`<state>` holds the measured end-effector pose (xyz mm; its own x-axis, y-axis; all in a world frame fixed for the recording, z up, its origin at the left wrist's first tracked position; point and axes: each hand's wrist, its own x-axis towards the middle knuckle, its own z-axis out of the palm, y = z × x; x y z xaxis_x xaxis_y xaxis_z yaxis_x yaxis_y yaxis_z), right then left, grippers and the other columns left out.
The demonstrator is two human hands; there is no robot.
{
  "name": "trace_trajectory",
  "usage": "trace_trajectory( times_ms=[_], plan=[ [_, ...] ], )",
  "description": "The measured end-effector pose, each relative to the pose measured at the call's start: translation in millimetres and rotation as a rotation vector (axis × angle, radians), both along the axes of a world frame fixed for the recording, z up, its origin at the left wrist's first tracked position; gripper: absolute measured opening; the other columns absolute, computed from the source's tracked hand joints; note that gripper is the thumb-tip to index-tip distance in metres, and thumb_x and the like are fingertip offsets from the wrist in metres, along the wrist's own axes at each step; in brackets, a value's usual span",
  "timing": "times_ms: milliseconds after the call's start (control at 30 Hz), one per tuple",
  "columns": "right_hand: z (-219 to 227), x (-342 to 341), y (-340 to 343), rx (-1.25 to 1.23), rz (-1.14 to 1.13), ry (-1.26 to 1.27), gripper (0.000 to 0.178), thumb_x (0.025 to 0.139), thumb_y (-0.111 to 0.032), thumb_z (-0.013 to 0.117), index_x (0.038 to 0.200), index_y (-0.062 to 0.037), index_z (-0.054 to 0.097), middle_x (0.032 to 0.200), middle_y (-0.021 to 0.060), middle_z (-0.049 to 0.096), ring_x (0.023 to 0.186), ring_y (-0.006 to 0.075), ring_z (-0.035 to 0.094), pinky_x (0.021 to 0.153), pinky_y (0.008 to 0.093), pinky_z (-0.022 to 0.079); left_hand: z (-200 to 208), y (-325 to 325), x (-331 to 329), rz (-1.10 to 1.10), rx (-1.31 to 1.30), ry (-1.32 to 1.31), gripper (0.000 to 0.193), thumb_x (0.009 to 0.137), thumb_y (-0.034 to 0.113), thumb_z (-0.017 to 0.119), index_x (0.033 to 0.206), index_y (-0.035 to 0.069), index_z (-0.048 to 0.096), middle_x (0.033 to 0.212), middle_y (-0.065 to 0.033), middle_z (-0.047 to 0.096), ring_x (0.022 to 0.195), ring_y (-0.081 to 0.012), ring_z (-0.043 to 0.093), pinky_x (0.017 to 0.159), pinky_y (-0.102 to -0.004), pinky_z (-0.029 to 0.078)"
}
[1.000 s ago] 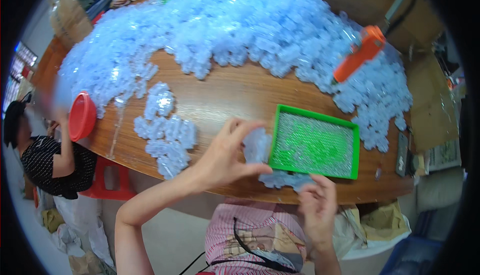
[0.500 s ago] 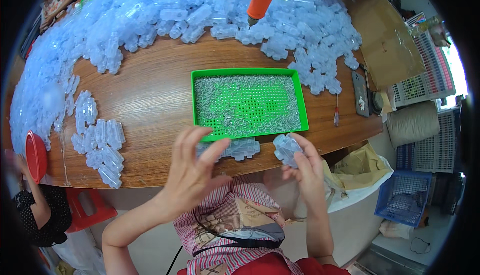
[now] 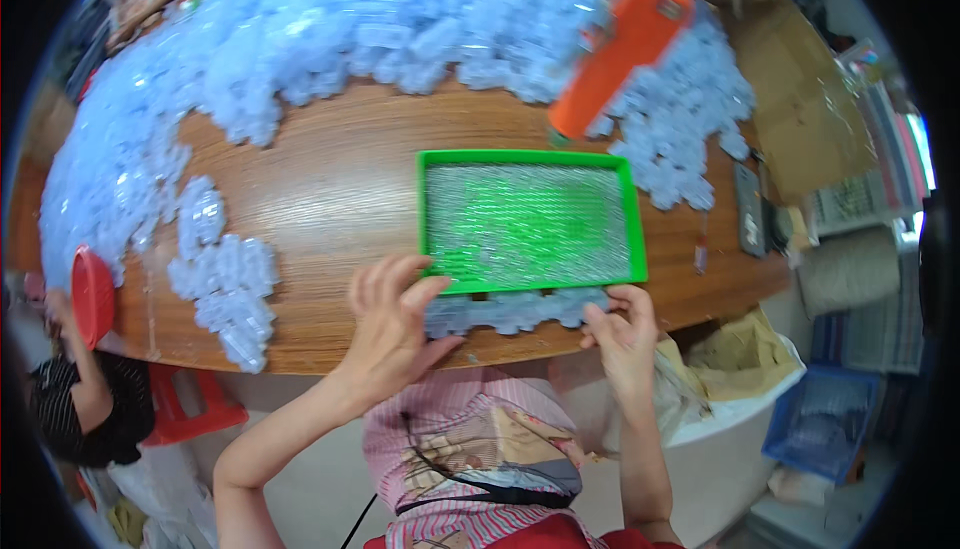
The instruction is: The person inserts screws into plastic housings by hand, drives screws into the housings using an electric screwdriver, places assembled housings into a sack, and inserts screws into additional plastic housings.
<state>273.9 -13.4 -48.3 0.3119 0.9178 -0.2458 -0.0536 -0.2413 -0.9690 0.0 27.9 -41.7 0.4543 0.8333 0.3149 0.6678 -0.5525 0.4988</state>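
Note:
A row of translucent pale-blue plastic casings (image 3: 515, 313) lies along the near edge of a shallow green tray (image 3: 535, 287) full of small silvery screws. My right hand (image 3: 628, 334) pinches the casing at the row's right end between thumb and fingers. At the left end is my left hand (image 3: 385, 324), its fingers apart and fingertips by the tray's near left corner. It appears to hold nothing, though its palm side is partly hidden. Over the table's far right side hangs an orange electric screwdriver (image 3: 622, 54), tilted and blurred.
A large heap of similar casings (image 3: 330, 34) lines the far side, with a small cluster (image 3: 235, 284) at left. A red bowl (image 3: 92, 294) is near another person's arm (image 3: 85, 374). To the right are a small screwdriver (image 3: 701, 254), a phone (image 3: 750, 211) and an open sack (image 3: 740, 349).
My right hand has set its casing against the row's right end. My left hand has come lower at the left end. The orange screwdriver has swung right and nearer; the view has shifted slightly.

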Motion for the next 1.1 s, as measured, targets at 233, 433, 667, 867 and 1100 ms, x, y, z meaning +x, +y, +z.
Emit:
trace_trajectory(
  times_ms=[233,433,667,867,1100],
  plan=[
    [10,32,-14,0.094,-0.159,-0.177,0.03,0.093,-0.009,0.055,0.121,-0.0055,0.044,0.088,0.0008,0.046,0.056,0.0039,0.042,0.044,0.0179,0.032,35,10,-21,0.093,-0.059,-0.022,0.08,0.071,0.045,0.075,0.135,0.016,0.037,0.134,-0.0174,0.033,0.128,-0.0359,0.03,0.101,-0.0561,0.02],
    [24,34,-10,0.158,-0.107,-0.179,0.02,0.097,-0.011,0.051,0.115,-0.0028,0.048,0.089,0.0006,0.045,0.059,0.0016,0.038,0.047,0.0181,0.032,66,73,-167,0.801,-0.048,0.479,0.033,0.076,0.027,0.073,0.104,0.012,0.064,0.111,-0.012,0.058,0.113,-0.0324,0.045,0.093,-0.0501,0.031],
    [43,6,-7,0.209,-0.045,-0.237,0.015,0.096,-0.013,0.052,0.109,-0.0044,0.05,0.076,-0.0023,0.044,0.062,0.0022,0.039,0.05,0.019,0.034,75,136,-247,0.798,-0.504,0.579,0.071,0.064,0.055,0.079,0.119,0.015,0.061,0.125,-0.0132,0.056,0.122,-0.0365,0.041,0.097,-0.0536,0.033],
    [48,3,-10,0.214,-0.043,-0.293,0.014,0.096,-0.011,0.052,0.107,-0.0036,0.051,0.08,-0.0016,0.045,0.061,0.0026,0.039,0.05,0.0194,0.034,41,152,-257,0.696,-0.563,0.394,0.103,0.053,0.059,0.084,0.128,-0.001,0.047,0.127,-0.0251,0.05,0.121,-0.0383,0.046,0.1,-0.045,0.039],
    [50,-5,-6,0.21,-0.036,-0.266,0.013,0.095,-0.01,0.053,0.105,-0.0034,0.051,0.077,-0.0015,0.046,0.06,0.0022,0.039,0.05,0.0191,0.035,36,144,-212,0.294,-0.47,0.154,0.082,0.064,0.055,0.08,0.125,0.008,0.054,0.128,-0.0236,0.05,0.121,-0.0385,0.047,0.1,-0.0443,0.041]
  ],
)
